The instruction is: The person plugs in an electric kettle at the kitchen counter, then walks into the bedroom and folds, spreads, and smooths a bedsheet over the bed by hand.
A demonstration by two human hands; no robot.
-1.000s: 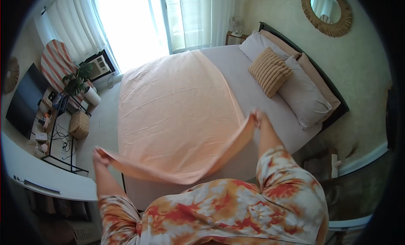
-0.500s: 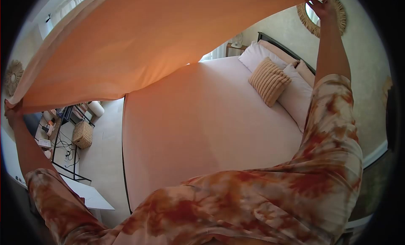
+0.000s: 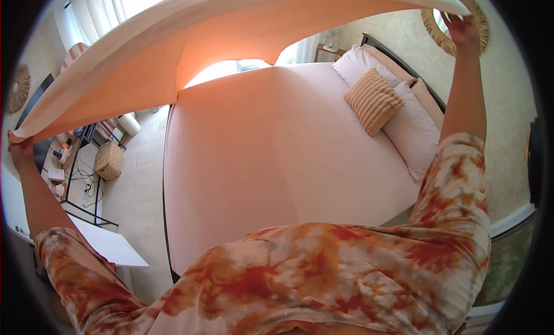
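A peach sheet [image 3: 231, 32] billows in the air over the far side of the bed [image 3: 277, 145], stretched between my two hands. At the far left, my left hand [image 3: 21, 146] is closed on one corner of it. My right hand [image 3: 461, 30] grips the other corner at the upper right, in front of the round mirror. The mattress under the sheet wears a smooth pale cover. A ribbed tan cushion [image 3: 373, 101] leans on pale pillows [image 3: 411, 130] by the dark headboard.
Left of the bed are a desk with a black frame and cables [image 3: 72, 168], a woven basket [image 3: 108, 161] and a white tabletop [image 3: 112, 243]. A small fan [image 3: 331, 40] stands in the far corner. A round mirror [image 3: 441, 23] hangs on the right wall.
Both hands have risen and spread apart, lifting the sheet off the bed into the air. Over the last half second the right hand has dropped slightly, and the sheet's near edge has billowed upward.
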